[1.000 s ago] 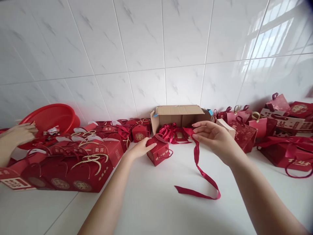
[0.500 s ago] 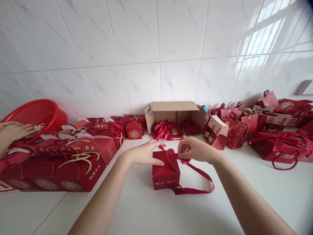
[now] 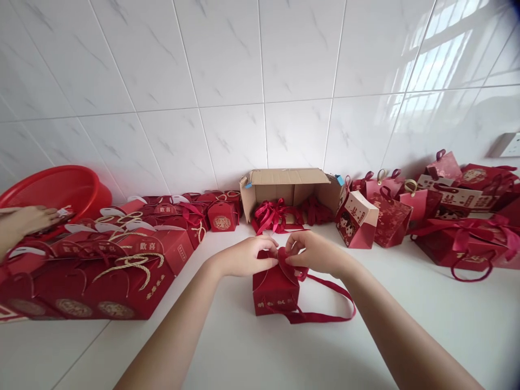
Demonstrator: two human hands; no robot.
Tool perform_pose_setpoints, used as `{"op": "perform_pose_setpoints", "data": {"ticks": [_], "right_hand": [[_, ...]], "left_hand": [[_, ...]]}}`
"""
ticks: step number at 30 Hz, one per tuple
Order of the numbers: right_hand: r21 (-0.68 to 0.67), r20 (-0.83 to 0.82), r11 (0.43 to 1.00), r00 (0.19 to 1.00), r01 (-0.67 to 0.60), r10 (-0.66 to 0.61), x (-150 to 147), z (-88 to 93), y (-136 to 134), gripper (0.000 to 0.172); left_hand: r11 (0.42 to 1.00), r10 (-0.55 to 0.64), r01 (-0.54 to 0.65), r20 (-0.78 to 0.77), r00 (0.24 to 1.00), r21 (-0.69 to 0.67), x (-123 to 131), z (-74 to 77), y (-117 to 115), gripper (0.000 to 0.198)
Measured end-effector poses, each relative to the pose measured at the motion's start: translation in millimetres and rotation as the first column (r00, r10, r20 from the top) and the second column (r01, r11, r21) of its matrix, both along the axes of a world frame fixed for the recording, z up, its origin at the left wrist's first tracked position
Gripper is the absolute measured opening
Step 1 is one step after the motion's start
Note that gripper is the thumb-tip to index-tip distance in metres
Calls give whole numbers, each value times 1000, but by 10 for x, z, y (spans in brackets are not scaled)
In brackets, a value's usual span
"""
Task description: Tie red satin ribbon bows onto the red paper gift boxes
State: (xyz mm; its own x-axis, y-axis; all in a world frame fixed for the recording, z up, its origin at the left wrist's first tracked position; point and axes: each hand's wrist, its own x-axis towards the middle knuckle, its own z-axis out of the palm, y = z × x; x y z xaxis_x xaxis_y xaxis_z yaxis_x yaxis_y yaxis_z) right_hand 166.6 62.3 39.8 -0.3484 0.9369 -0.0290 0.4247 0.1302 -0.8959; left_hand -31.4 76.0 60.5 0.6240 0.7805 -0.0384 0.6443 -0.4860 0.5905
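A small red gift box (image 3: 276, 295) with gold characters on its front stands upright on the white counter between my hands. A red ribbon (image 3: 335, 315) runs from under its front, loops out to the right and comes back to the top. My left hand (image 3: 247, 257) is closed at the left of the box's raised top flap, thumb and fingers pinching there. With thumb and forefinger, my right hand (image 3: 313, 253) pinches the ribbon against the flap's right side. The fingers partly hide the box's top.
Behind stands an open cardboard carton (image 3: 290, 176) with bunched red ribbons (image 3: 272, 215). Rows of red gift boxes (image 3: 122, 287) fill the left, red gift bags (image 3: 392, 219) the right. Another person's hand (image 3: 34, 221) reaches to a red basin (image 3: 87, 187) at far left.
My left hand has risen off the box's top and closed at its flap. My right hand has moved left with the ribbon, bringing both hands' fingertips close together.
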Motion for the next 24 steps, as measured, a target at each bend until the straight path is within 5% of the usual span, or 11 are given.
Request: {"op": "perform_pose_setpoints", "data": {"ticks": [4, 7, 14, 19, 21, 24], "right_hand": [[32, 51, 999, 999, 14, -16, 13, 7, -8, 14], [135, 44, 991, 999, -25, 19, 66, 26, -14, 35], [165, -315, 964, 915, -208, 251, 22, 56, 8, 45], [258, -443, 966, 890, 13, 107, 77, 220, -71, 22], [328, -539, 934, 840, 144, 59, 187, 357, -188, 14], [433, -662, 821, 750, 373, 8, 408, 560, -424, 12]], "left_hand": [[999, -30, 30, -6, 1000, 28, 38, -15, 3, 19], [997, -2, 2, 2, 1000, 80, 53, 33, -54, 18], [900, 184, -232, 161, 970, 370, 37, 312, -331, 18], [836, 350, -345, 71, 934, 427, -80, 356, -424, 20], [866, 414, -345, -133, 900, 363, -117, 330, -456, 25], [938, 340, -284, -376, 862, 198, -111, 288, -490, 31]]}}
